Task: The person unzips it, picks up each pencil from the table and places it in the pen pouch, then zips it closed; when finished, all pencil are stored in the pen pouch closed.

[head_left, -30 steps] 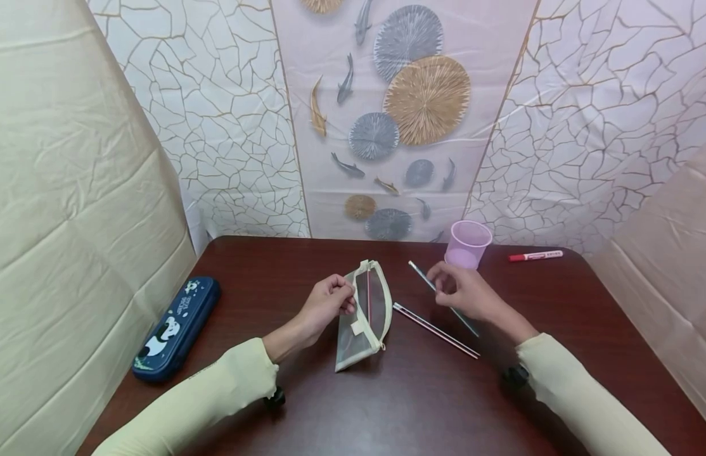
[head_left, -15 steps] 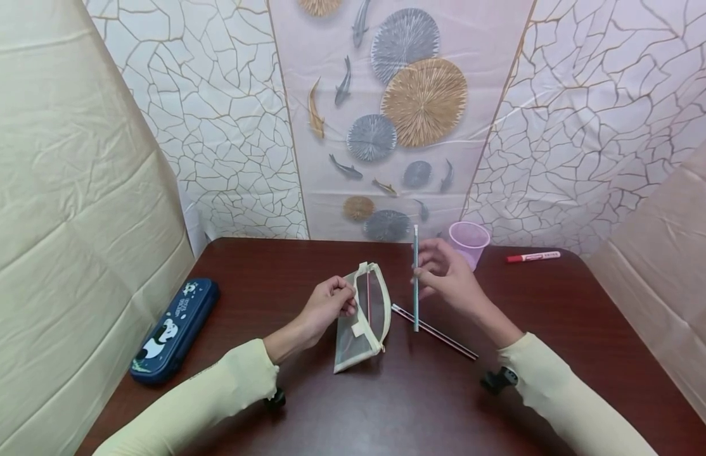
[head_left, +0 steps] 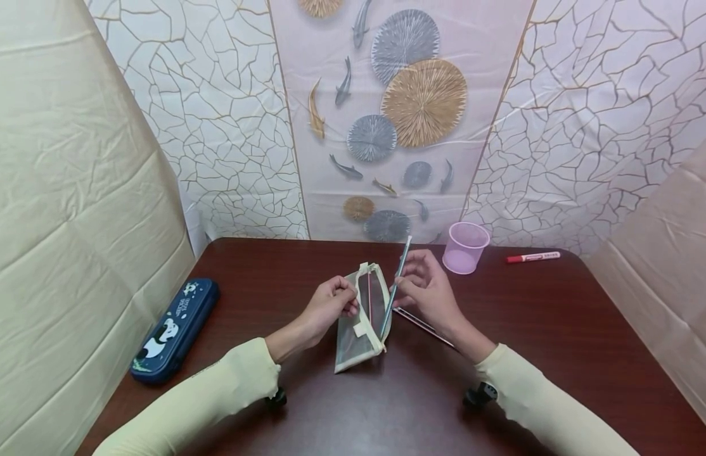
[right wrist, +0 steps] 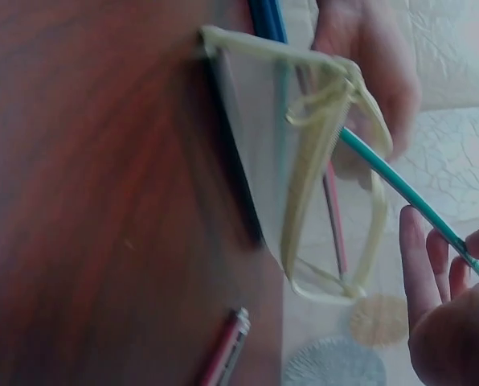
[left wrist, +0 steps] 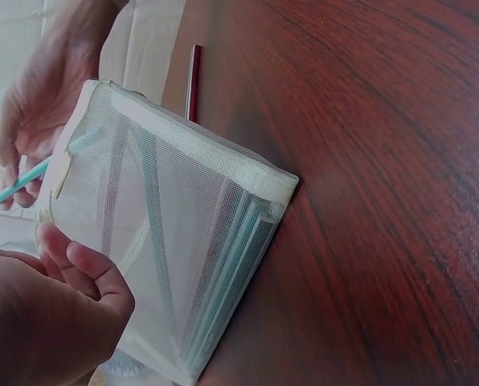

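A cream mesh zip pencil pouch [head_left: 353,348] stands on the table with its mouth open. My left hand [head_left: 330,304] pinches the rim on its left side. In my right hand [head_left: 430,291] is a teal pencil [head_left: 395,285], held between thumb and fingers and slanting down, its lower end inside the mouth near the zip end. Several pencils show through the mesh [left wrist: 223,265] in the left wrist view, and a red pencil [right wrist: 333,217] leans inside the mouth in the right wrist view. Reddish pencils [head_left: 427,326] lie on the table right of the pouch, partly behind my right hand.
A dark blue panda pencil case [head_left: 173,332] lies at the table's left edge. Toward the back right stands a pink plastic cup [head_left: 466,250], with a red and white marker [head_left: 532,257] to its right. Patterned cloth hangs behind the brown table [head_left: 387,411].
My right hand has lifted the teal pencil from beside the cup, turned it upright and brought it left into the pouch's mouth. My left hand and the pouch have stayed nearly still.
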Demonstrator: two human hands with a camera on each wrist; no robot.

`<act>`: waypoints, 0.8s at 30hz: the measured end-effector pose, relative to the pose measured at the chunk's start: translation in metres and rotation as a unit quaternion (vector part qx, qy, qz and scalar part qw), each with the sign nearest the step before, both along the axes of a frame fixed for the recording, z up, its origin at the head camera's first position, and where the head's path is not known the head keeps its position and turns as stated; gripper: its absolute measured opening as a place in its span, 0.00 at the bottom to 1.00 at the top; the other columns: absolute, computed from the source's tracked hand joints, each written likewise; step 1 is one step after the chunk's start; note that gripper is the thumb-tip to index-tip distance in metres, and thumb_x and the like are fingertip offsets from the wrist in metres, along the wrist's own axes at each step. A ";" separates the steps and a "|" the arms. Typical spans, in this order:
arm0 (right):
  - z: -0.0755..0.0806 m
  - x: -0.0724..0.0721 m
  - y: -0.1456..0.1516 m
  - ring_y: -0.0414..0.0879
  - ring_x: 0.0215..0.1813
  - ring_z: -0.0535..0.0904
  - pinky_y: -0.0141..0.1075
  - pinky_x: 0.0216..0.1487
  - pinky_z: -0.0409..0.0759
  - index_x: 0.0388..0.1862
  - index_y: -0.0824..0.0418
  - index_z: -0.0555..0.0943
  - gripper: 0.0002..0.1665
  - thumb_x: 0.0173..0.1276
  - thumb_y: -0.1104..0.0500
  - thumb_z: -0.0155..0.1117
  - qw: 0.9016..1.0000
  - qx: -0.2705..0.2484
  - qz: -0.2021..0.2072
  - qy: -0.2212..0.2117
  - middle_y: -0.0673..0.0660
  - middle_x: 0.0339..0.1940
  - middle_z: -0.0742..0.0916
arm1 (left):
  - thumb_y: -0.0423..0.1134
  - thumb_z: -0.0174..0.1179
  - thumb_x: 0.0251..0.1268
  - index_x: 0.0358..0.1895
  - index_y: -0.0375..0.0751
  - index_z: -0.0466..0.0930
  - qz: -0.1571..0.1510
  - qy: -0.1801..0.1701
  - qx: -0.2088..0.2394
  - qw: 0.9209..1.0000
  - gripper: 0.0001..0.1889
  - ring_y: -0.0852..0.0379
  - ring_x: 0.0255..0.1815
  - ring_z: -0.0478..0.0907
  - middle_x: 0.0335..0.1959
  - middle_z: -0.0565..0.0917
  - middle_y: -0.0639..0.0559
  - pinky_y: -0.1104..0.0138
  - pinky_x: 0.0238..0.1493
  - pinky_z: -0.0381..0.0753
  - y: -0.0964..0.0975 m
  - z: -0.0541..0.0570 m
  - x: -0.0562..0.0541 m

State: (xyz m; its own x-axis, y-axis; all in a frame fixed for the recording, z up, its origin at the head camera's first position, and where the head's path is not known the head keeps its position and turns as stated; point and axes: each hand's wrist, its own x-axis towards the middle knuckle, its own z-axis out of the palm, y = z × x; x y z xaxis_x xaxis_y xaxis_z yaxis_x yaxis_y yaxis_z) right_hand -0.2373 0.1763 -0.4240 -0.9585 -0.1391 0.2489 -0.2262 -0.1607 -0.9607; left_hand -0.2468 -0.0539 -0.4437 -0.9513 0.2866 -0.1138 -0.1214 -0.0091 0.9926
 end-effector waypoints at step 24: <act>-0.021 0.008 -0.030 0.48 0.37 0.82 0.54 0.37 0.92 0.64 0.67 0.65 0.25 0.71 0.73 0.60 0.990 0.031 -0.043 -0.128 0.57 0.41 0.80 | 0.30 0.53 0.79 0.45 0.35 0.72 -0.008 0.011 -0.004 1.000 0.01 0.62 0.30 0.80 0.29 0.80 0.54 0.69 0.41 0.81 0.002 -0.006 -0.001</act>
